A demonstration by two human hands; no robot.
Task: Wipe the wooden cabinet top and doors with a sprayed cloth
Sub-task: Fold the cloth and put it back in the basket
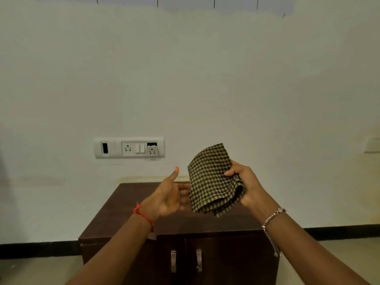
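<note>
- Holding cloth (212,179) in R hand (247,187), up in the air above cabinet top (123,212), not touching the wood.
- Cloth is folded and checked dark/tan. Its upper corner stands up past my R fingers and its folded layers hang below my palm.
- R thumb (228,172) presses on the cloth's near face at its R edge. My other R fingers curl round behind and under the fold, mostly hidden by the fabric.
- L hand (167,195) is relaxed, palm facing R, thumb pointing up, holding nothing.
- L fingers (184,192) reach to just beside the cloth's L edge; can't tell if they touch it.
- Red thread (144,214) on L wrist, metal bracelet (273,215) on R wrist.
- Cabinet doors (226,260) are closed below my arms, w/ two handles (173,261) side by side at the centre.
- Switch plate (129,148) is on the wall, up and L of the cloth.
</note>
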